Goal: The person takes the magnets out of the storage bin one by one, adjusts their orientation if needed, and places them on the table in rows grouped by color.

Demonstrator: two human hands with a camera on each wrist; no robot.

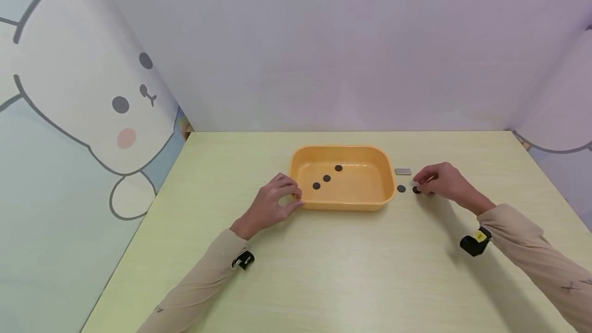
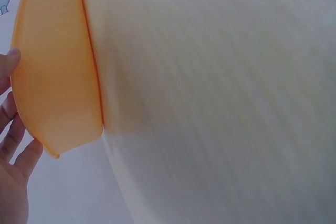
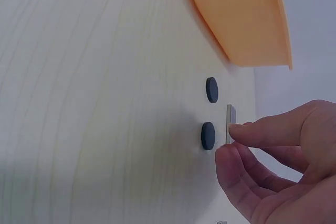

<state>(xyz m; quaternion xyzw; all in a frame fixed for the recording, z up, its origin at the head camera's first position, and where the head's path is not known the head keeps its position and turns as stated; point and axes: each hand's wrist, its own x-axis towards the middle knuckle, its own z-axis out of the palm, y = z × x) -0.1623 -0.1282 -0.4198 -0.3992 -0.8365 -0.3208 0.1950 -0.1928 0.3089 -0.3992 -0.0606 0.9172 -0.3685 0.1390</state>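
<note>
My left hand [image 1: 273, 202] grips the near left corner of an orange plastic tray [image 1: 347, 205], with fingertips at its rim in the left wrist view. Inside the tray lie three dark round discs, one of them a disc [image 1: 327, 178] between the other two. On the right, the thumb and fingers of my right hand [image 1: 441, 181] pinch a small pale piece [image 1: 414, 183], mostly hidden by the fingertips. Just below them is a black disc [image 3: 208, 136]. Another black disc [image 3: 211, 89] lies on the table nearer the tray.
A flat grey metal bar [image 1: 403, 171] lies just right of the tray, behind the loose discs. All of this sits on a pale wood-grain table [image 1: 342, 266]. A plain cloth wall [image 1: 351, 66] rises at the back, and a cartoon-print sheet [image 1: 69, 117] hangs along the left.
</note>
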